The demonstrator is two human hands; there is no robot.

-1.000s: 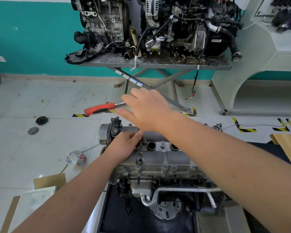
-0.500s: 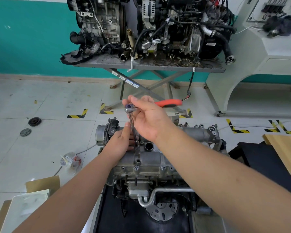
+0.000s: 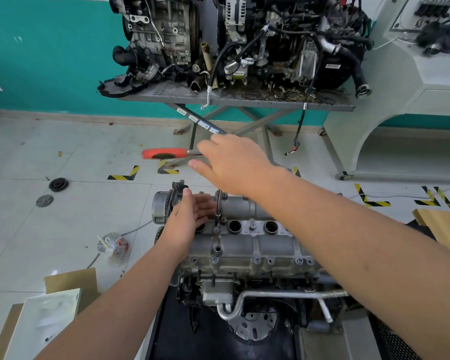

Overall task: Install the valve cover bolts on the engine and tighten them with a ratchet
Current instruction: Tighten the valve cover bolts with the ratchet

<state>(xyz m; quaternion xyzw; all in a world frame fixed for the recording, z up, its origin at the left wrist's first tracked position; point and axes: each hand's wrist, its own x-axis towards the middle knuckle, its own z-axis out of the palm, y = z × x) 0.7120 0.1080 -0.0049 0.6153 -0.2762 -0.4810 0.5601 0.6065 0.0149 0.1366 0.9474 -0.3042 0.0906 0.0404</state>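
The grey valve cover (image 3: 244, 245) tops the engine in front of me, with bolts (image 3: 257, 260) along its near edge. A ratchet with a red handle (image 3: 164, 153) points left, level above the engine. My right hand (image 3: 234, 165) covers and holds its head, the shaft passing between thumb and forefinger. A thin extension bar (image 3: 218, 203) drops from the head to a bolt by the spark plug holes. My left hand (image 3: 190, 219) lies on the cover's left end, its straight fingers touching the bar's lower part.
A second engine (image 3: 244, 42) sits on a grey scissor table (image 3: 234, 100) behind. A white cabinet (image 3: 413, 100) stands at right, a wooden board (image 3: 442, 227) beside my right arm. Cardboard (image 3: 70, 281) and loose round parts (image 3: 58, 184) lie on the floor at left.
The ratchet handle has swung from pointing right half a second ago round to pointing left, turned by my right hand. My left hand stayed by the extension bar.
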